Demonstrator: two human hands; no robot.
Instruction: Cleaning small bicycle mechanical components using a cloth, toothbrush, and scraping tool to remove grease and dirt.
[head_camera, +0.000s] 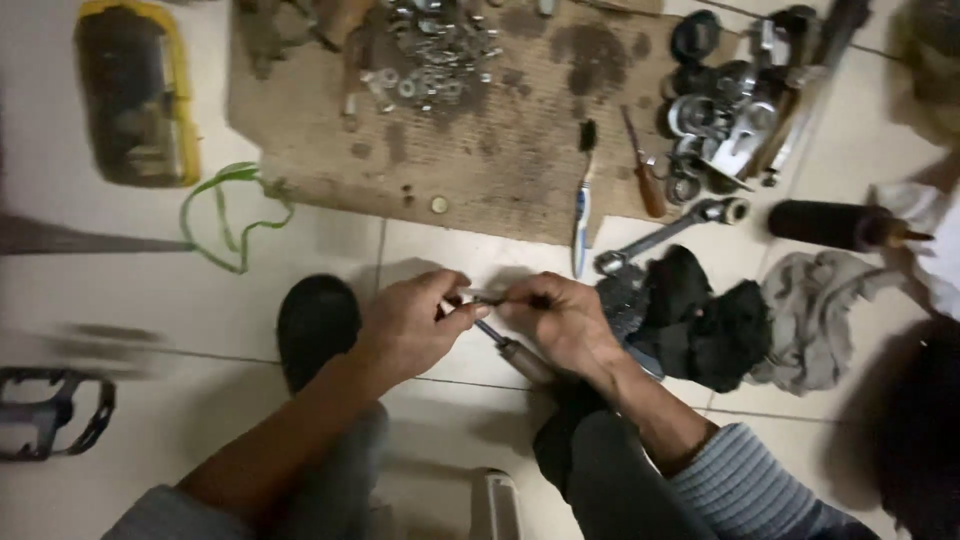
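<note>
My left hand (415, 322) and my right hand (560, 318) meet low over the tiled floor, fingertips touching. Between them is a small metal part (487, 297) pinched by both hands. My right hand also grips a screwdriver (515, 352) whose brownish handle sticks out below the palm and whose shaft points up-left toward the part. A black shoe (316, 325) sits just left of my left wrist.
An oil-stained cardboard sheet (500, 150) holds a pile of nuts and washers (435, 45), a toothbrush (582, 200) and a red-handled screwdriver (643, 165). Bearings and metal parts (725, 115), a wrench (665, 235), dark rags (700, 315), a yellow-rimmed tray (135, 90) and a pedal (50, 410) lie around.
</note>
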